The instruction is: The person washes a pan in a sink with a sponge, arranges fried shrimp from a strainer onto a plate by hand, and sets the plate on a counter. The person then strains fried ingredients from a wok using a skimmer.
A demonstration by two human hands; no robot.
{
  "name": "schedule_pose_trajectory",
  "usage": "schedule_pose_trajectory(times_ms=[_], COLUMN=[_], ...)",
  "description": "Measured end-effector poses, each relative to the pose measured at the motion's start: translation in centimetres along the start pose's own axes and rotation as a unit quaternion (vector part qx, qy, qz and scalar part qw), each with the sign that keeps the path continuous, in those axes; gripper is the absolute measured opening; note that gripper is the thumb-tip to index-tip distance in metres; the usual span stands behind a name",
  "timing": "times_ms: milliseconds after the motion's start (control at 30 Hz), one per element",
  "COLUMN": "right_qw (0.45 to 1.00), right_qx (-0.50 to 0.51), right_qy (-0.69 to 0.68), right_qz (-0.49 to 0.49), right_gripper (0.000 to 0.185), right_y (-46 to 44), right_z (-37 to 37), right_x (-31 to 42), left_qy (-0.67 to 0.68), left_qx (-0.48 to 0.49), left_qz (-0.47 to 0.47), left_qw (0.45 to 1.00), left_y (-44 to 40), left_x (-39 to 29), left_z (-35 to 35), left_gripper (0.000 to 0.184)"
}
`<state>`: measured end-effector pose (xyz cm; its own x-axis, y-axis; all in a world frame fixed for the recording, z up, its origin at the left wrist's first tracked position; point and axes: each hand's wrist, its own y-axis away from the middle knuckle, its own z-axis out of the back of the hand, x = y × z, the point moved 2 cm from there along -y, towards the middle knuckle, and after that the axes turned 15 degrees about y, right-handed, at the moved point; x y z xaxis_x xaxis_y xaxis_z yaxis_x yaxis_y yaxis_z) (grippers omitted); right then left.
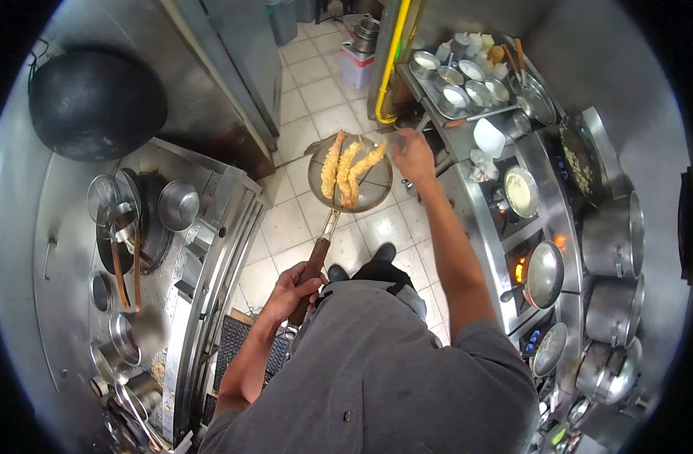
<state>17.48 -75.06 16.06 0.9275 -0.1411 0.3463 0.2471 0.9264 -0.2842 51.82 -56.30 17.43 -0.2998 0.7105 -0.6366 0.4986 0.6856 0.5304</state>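
My left hand (295, 293) is wrapped around the brown wooden handle (311, 268) of a round wire-mesh skimmer (373, 193), held out over the floor. On its mesh lie several golden, battered fried shrimp (346, 172), side by side, one with a reddish tail. Just right of the skimmer's rim is my right hand (414, 157), with its fingers curled. Thin metal shows close to those fingers, but whether they hold it is unclear.
On the right stove, flames burn under a tilted pan (545, 274), near a pan of pale food (521, 192). Large pots (613, 234) line the wall. A tray of bowls (456, 98) stands at the back right. A black wok (96, 106) hangs left, above ladles and pots.
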Motion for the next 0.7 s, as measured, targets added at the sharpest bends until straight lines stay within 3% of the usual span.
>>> schedule_pose_trajectory(times_ms=[33,67,133,200,267,400,500,700], right_qw=[0.995,0.996,0.947,0.934,0.905,0.889,0.885,0.892], right_qx=[0.004,0.005,0.044,0.095,0.038,0.072,0.084,0.091], right_qy=[0.055,0.055,0.149,0.187,0.213,0.254,0.269,0.273], right_qz=[0.078,0.075,0.282,0.289,0.366,0.373,0.371,0.347], right_gripper=[0.034,0.034,0.033,0.034,0.032,0.028,0.012,0.016], right_y=[0.1,0.1,0.8,1.1,1.5,1.9,1.8,-1.2], right_z=[1.4,2.2,2.9,2.8,1.4,0.8,0.2,-0.1], right_x=[0.7,0.7,1.2,1.3,0.1,-1.6,-3.6,-10.2], left_qy=[-0.01,-0.019,-0.024,-0.031,-0.062,-0.061,-0.076,-0.092], left_qx=[0.008,0.015,0.022,0.036,0.029,0.043,0.049,0.049], left_qz=[0.005,0.01,0.019,0.03,0.03,0.04,0.059,0.097], left_qw=[1.0,1.0,0.999,0.998,0.997,0.996,0.994,0.99], left_y=[-0.2,-0.3,-0.7,-1.1,-1.5,-3.2,-4.6,-10.0], left_x=[0.0,0.1,0.2,0.1,-0.2,0.3,0.0,-0.8], left_z=[-0.3,-0.5,-0.8,-1.3,-2.1,-2.9,-4.2,-8.3], left_gripper=[0.039,0.038,0.038,0.037,0.037,0.036,0.037,0.04])
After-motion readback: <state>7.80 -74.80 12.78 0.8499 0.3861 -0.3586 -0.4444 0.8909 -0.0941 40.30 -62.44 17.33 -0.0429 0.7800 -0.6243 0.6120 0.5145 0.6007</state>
